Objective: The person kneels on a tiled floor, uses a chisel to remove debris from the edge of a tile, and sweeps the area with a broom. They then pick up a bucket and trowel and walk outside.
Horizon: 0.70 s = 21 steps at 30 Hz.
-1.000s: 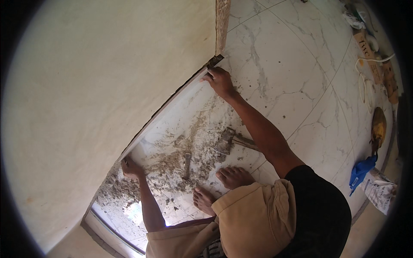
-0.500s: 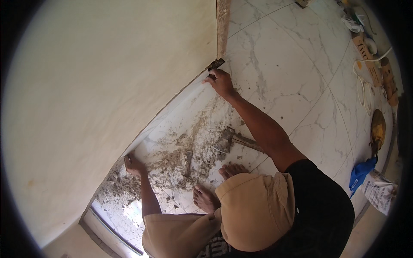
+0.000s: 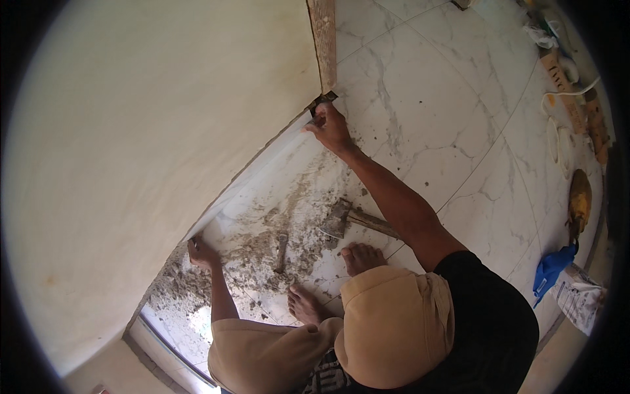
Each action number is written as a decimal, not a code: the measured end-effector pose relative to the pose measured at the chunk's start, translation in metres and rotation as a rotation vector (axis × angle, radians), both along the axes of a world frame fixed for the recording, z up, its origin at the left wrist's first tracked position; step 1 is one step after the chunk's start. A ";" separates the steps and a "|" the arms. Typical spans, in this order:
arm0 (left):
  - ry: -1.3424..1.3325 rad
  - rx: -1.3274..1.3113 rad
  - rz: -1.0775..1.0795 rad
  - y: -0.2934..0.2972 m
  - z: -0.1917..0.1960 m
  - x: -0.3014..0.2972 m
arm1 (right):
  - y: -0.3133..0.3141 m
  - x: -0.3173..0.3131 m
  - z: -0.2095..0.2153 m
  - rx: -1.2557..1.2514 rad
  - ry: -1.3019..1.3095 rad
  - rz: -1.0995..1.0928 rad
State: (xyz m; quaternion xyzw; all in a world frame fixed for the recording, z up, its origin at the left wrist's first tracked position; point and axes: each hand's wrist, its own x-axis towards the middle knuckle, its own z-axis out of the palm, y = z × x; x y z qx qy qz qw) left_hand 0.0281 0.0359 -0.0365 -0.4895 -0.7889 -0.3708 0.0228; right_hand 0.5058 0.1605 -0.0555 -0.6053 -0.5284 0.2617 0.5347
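Blue cloth (image 3: 553, 270) lies beside a white bag (image 3: 577, 299); a white cord (image 3: 569, 93) crosses brown cardboard (image 3: 572, 113)

1 long, narrow, smooth white tile-like strip (image 3: 262, 159) lies along the cream wall's (image 3: 164, 131) foot, from 8 to 12 o'clock.

Hatchet (image 3: 359, 218): handle end hidden behind right forearm (image 3: 387, 189). Wooden post (image 3: 325, 46): cut off by top edge. Left hand (image 3: 205, 255): fingertips indistinct.

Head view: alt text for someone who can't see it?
A person's left hand and right hand are at opposite ends of a pale strip along the foot of a cream wall. Loose grey debris, a hatchet and a smaller tool lie on the marble-patterned floor.
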 end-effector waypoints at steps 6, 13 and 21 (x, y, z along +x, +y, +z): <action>-0.052 -0.097 0.016 -0.001 0.014 0.010 | 0.001 0.000 -0.001 0.045 -0.045 0.008; -0.073 -0.151 0.036 0.002 0.015 0.015 | -0.001 0.002 0.004 0.085 -0.077 -0.030; -0.159 -0.021 -0.011 0.003 0.002 0.019 | -0.001 0.003 0.003 0.129 -0.022 0.005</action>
